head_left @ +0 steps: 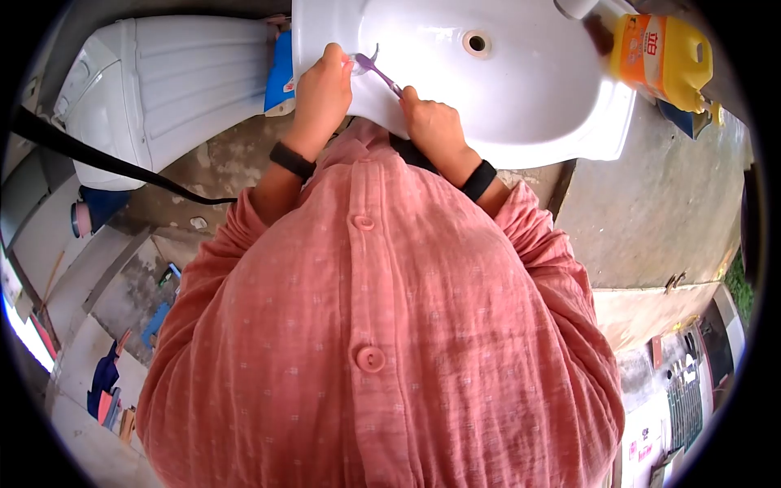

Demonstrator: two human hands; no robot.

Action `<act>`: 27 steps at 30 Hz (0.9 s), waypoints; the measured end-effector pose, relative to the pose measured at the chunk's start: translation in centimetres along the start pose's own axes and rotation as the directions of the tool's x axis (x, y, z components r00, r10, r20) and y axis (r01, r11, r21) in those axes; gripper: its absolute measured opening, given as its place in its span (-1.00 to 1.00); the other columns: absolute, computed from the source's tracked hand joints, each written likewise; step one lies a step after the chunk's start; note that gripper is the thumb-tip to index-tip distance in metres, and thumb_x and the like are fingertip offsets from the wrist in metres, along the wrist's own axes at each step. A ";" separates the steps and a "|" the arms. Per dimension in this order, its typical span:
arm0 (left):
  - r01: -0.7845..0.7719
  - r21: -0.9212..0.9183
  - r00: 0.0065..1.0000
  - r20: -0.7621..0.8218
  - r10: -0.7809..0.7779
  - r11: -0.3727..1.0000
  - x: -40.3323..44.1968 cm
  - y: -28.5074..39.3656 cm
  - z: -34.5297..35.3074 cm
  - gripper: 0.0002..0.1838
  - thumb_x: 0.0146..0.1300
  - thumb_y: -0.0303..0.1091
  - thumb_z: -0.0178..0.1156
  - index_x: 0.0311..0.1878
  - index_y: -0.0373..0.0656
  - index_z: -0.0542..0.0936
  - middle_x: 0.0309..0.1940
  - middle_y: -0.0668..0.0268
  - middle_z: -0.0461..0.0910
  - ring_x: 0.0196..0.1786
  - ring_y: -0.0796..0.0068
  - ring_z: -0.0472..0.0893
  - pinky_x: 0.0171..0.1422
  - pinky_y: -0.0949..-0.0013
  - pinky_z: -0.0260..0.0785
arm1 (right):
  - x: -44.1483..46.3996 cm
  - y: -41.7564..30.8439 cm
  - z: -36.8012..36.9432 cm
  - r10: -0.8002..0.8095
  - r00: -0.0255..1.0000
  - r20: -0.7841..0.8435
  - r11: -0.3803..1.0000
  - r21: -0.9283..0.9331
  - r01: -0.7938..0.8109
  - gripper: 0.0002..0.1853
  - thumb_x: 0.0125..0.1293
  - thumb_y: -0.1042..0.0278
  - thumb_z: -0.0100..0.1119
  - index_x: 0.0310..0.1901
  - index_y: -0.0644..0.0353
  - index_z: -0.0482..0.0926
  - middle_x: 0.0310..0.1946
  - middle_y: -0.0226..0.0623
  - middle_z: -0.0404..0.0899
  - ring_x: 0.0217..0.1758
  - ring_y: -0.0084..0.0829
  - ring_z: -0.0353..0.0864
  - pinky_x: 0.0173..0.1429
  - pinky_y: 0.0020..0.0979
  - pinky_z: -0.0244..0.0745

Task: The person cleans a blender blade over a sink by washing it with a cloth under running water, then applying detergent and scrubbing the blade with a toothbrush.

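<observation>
My right hand [435, 126] is closed round the handle of a slim purple razor [381, 73], held over the near left part of the white sink [521, 150]. The razor's crosswise head points up and left, towards my left hand. My left hand [323, 93] is closed at the sink's left rim, its fingertips pinching something small, clear and pinkish beside the razor head. I cannot make out what that small thing is, or whether it touches the head. Both wrists wear black bands.
A yellow jug [663, 61] with an orange label stands at the sink's right edge. To the left is a white ribbed machine [195, 85], with a blue packet [280, 73] between it and the sink. The drain hole [477, 44] shows in the basin.
</observation>
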State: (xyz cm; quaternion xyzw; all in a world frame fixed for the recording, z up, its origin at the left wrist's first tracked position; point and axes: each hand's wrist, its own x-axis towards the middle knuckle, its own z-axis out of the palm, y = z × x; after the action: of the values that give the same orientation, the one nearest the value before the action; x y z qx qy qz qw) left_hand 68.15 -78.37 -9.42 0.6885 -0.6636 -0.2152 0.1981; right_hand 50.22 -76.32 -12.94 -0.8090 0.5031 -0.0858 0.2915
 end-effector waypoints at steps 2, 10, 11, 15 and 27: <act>-0.068 0.052 0.997 -0.023 0.069 0.996 0.2 0.4 0.2 -0.87 0.20 -0.43 0.04 -0.29 -0.23 0.31 -0.48 0.07 0.53 -0.39 -0.01 0.52 -0.40 0.14 0.33 | -1.2 0.7 -0.8 0.001 0.999 0.040 1.000 0.024 -0.002 -0.83 0.30 0.29 -0.11 -0.32 0.20 0.29 -0.74 -0.12 0.46 -0.66 -0.11 0.50 -0.58 -0.19 0.37; -0.039 0.144 0.999 0.031 0.035 0.989 0.7 0.6 -0.1 -0.88 0.19 -0.42 0.04 -0.34 -0.22 0.32 -0.50 0.12 0.55 -0.45 0.08 0.55 -0.41 0.17 0.37 | 0.4 -0.4 -0.7 0.057 0.997 0.061 0.998 0.010 -0.057 -0.90 0.23 0.39 -0.11 -0.32 0.25 0.30 -0.70 -0.11 0.50 -0.62 -0.12 0.54 -0.50 -0.19 0.44; -0.048 0.153 0.999 0.019 0.045 0.987 0.7 0.5 -0.2 -0.87 0.18 -0.41 0.05 -0.34 -0.22 0.32 -0.51 0.12 0.55 -0.47 0.08 0.55 -0.41 0.17 0.37 | 0.1 -0.4 -0.5 0.050 0.997 0.067 0.998 0.022 -0.051 -0.90 0.22 0.39 -0.11 -0.33 0.24 0.30 -0.70 -0.11 0.50 -0.62 -0.12 0.54 -0.50 -0.19 0.44; -0.092 0.152 0.996 0.014 0.091 0.984 0.7 0.3 -0.4 -0.85 0.19 -0.38 0.07 -0.34 -0.22 0.32 -0.56 0.12 0.54 -0.50 0.08 0.55 -0.45 0.17 0.36 | -0.5 0.3 -1.3 0.010 0.997 0.079 1.000 0.014 -0.011 -0.90 0.22 0.39 -0.10 -0.32 0.24 0.30 -0.67 -0.10 0.51 -0.61 -0.13 0.55 -0.50 -0.19 0.44; 0.059 0.161 0.998 0.022 -0.063 0.985 1.3 -0.6 -0.8 -0.74 0.17 -0.18 0.14 -0.38 -0.18 0.40 -0.70 0.18 0.50 -0.58 0.13 0.52 -0.52 0.20 0.31 | -0.8 0.3 -3.7 0.076 0.997 -0.027 0.994 0.085 -0.073 -0.81 0.28 0.29 -0.07 -0.37 0.24 0.29 -0.73 -0.13 0.46 -0.66 -0.11 0.49 -0.56 -0.18 0.38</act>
State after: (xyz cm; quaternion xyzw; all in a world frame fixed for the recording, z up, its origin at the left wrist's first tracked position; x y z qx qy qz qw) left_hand 69.11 -79.68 -9.13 0.7192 -0.6600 -0.1763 0.1267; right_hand 48.03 -77.19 -9.98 -0.7753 0.5332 -0.1082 0.3209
